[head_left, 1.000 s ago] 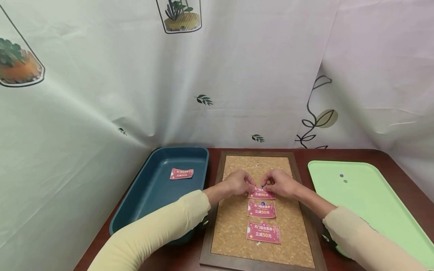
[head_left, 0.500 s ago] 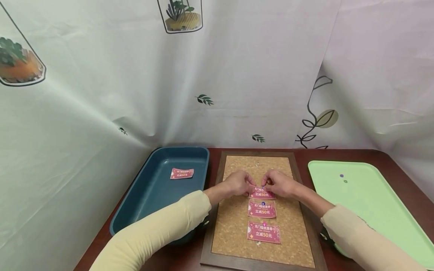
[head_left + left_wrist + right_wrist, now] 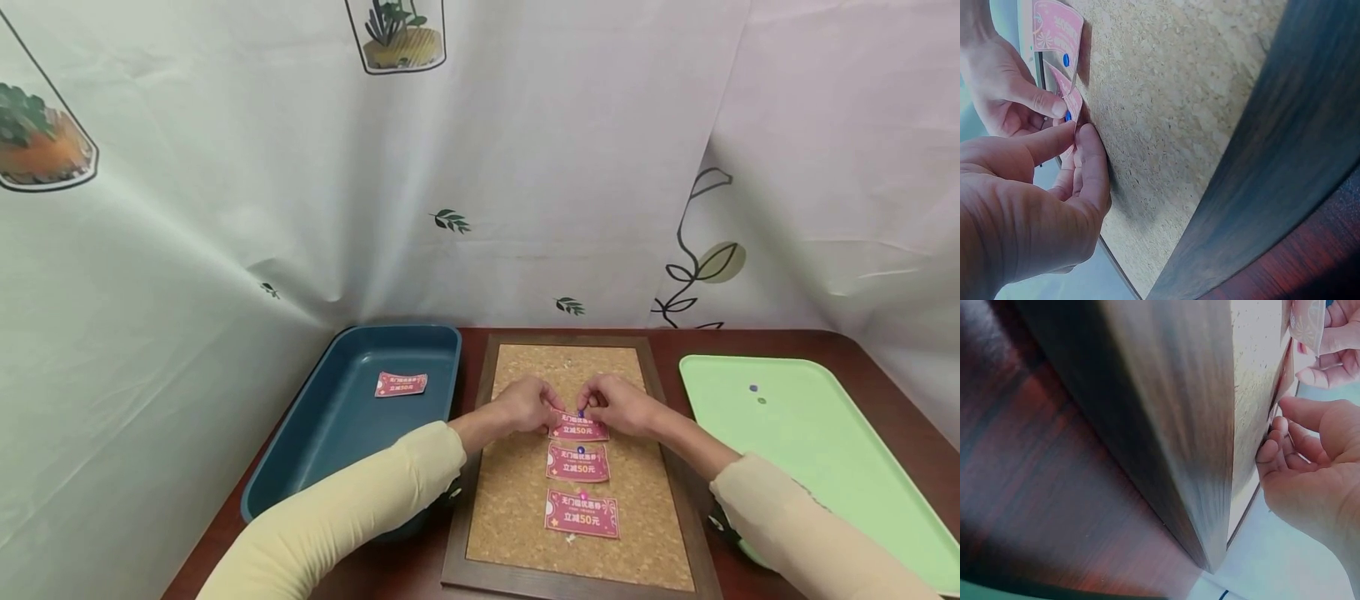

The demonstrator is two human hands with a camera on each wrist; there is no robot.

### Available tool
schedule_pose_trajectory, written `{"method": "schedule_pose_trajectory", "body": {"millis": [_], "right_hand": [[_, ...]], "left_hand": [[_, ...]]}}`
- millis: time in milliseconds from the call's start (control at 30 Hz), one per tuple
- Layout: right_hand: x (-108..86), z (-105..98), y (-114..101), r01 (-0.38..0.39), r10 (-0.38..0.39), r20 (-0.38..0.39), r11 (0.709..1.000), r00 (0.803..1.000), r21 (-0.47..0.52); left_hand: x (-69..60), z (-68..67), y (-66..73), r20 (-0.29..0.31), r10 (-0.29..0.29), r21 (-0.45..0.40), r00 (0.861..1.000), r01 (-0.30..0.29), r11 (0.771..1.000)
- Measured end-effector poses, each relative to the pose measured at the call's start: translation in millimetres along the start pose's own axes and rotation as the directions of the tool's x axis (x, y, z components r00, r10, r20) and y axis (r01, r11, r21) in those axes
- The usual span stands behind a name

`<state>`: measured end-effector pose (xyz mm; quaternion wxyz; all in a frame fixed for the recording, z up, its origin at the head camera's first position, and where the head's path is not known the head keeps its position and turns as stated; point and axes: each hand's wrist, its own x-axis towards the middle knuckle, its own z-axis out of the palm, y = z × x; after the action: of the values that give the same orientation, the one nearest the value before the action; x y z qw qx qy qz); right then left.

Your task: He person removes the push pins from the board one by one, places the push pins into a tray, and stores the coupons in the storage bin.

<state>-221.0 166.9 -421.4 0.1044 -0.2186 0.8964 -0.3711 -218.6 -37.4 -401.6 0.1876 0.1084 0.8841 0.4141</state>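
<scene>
My left hand (image 3: 527, 405) pinches the left edge of a pink coupon (image 3: 579, 430) on the cork board (image 3: 517, 508). At the coupon's top edge, my right hand (image 3: 618, 407) holds a blue push pin (image 3: 1068, 116) between thumb and finger. The left wrist view shows this coupon bent, part of it hidden by fingers; how deep the pin sits cannot be seen. Below it on the board lie a second coupon (image 3: 578, 468) with a blue pin (image 3: 581, 450) and a third coupon (image 3: 582, 518) with a pink pin (image 3: 583, 496).
A dark blue tray (image 3: 300, 467) on the left holds one more coupon (image 3: 401, 384). The light green tray (image 3: 817, 442) on the right holds a purple pin (image 3: 753, 388) and a green pin (image 3: 762, 401). The board's brown frame (image 3: 570, 340) surrounds the cork.
The right forearm has shifted slightly left, and the blue pin in the right fingers looks less tilted than a second ago. The left hand keeps its place on the coupon.
</scene>
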Motion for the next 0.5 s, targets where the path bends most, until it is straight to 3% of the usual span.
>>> {"method": "schedule_pose_trajectory", "body": {"millis": [500], "right_hand": [[3.4, 1.9, 3.5, -0.007, 0.006, -0.020, 0.998, 1.000, -0.057]], "left_hand": [[0.2, -0.1, -0.9, 0.005, 0.019, 0.014, 1.000, -0.019, 1.000]]}}
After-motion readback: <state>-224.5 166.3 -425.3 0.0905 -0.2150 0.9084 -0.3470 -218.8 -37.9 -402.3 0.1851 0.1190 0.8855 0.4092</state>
